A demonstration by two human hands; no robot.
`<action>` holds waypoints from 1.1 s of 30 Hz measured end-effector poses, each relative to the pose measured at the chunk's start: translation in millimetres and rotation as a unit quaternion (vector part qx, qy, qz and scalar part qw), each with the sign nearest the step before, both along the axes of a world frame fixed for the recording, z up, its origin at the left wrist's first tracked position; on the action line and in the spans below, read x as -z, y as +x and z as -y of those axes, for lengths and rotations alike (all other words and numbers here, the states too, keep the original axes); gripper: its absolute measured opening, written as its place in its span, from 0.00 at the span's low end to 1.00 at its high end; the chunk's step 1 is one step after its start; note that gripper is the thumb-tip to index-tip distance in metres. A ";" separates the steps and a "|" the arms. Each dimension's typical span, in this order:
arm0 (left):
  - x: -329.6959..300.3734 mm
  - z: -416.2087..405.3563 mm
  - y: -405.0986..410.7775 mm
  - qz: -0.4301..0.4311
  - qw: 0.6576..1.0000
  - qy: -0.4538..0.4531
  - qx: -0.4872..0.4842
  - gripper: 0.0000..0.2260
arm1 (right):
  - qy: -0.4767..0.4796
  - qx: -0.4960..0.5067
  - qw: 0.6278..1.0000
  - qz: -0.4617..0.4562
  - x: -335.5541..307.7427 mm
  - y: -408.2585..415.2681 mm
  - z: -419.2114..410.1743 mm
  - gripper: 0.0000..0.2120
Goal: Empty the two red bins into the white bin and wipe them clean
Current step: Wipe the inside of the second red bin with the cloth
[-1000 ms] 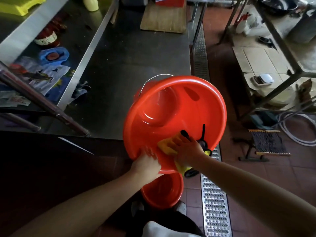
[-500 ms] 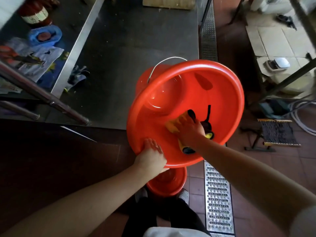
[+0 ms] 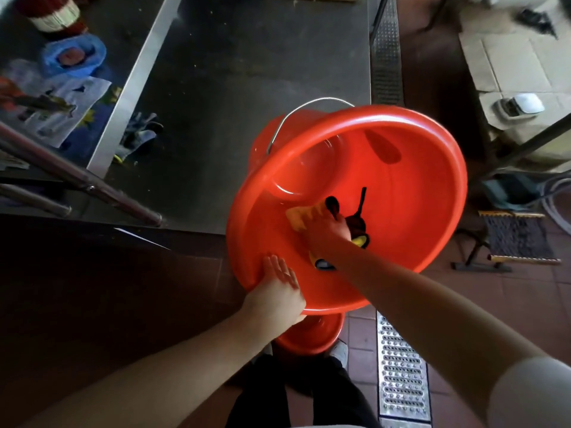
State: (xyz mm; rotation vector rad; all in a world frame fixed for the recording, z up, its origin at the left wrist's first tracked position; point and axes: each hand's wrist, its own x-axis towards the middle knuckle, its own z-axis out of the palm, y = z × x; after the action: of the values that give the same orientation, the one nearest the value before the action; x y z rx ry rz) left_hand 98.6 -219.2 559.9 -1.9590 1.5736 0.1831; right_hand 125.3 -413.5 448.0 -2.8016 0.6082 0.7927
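Gripping the near rim of a large red bin (image 3: 411,211), our left hand (image 3: 278,291) holds the tub tilted toward us, its fingers laid over the lip onto the inner wall and the thumb out of sight beneath the edge. Our right hand (image 3: 327,233) reaches into the basin and presses a yellow cloth (image 3: 301,217) against the lower inner wall, fingers curled over the cloth; black patches on the fabric show just beside the knuckles. The bin hangs in the air at the front edge of a dark steel surface (image 3: 247,72), partly above it and partly above the tiled floor (image 3: 525,304). Behind the tilted tub, touching or nearly touching its far side, we see a red bucket (image 3: 265,140) with a metal bail handle (image 3: 296,109) arched over its top. A second red bin (image 3: 312,338) sits low on the floor beneath the held one, close to our feet, with only its near curve visible. A perforated metal drain grate (image 3: 401,372) runs along the floor to the right of our legs. To the left, a blue bag (image 3: 74,57), printed papers (image 3: 61,109) and a pair of work gloves (image 3: 139,134) lie on the steel. At the far right, a small white scale (image 3: 522,105) rests on flattened cardboard. We cannot see any white bin from this angle.
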 end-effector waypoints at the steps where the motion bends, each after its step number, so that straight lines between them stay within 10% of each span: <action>1: 1.1 -1.4 1.1 0.007 1.000 0.006 0.002 0.29 | 0.015 -0.013 1.000 0.004 3.4 3.6 -1.5 0.23; 22: -1.2 0.2 3.3 -0.055 0.998 -0.021 0.022 0.27 | -0.024 -0.073 0.997 0.018 -74.9 -141.6 -47.1 0.31; 33: -4.6 6.7 -0.1 -0.058 0.998 0.016 0.006 0.22 | -0.009 -0.036 0.999 0.000 -41.0 -69.6 -21.1 0.29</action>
State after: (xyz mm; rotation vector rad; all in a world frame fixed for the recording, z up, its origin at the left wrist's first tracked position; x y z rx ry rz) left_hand 98.5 -225.8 564.4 -1.9443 1.6455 0.3185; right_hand 55.7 -392.4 489.0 -2.8533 0.5203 0.8052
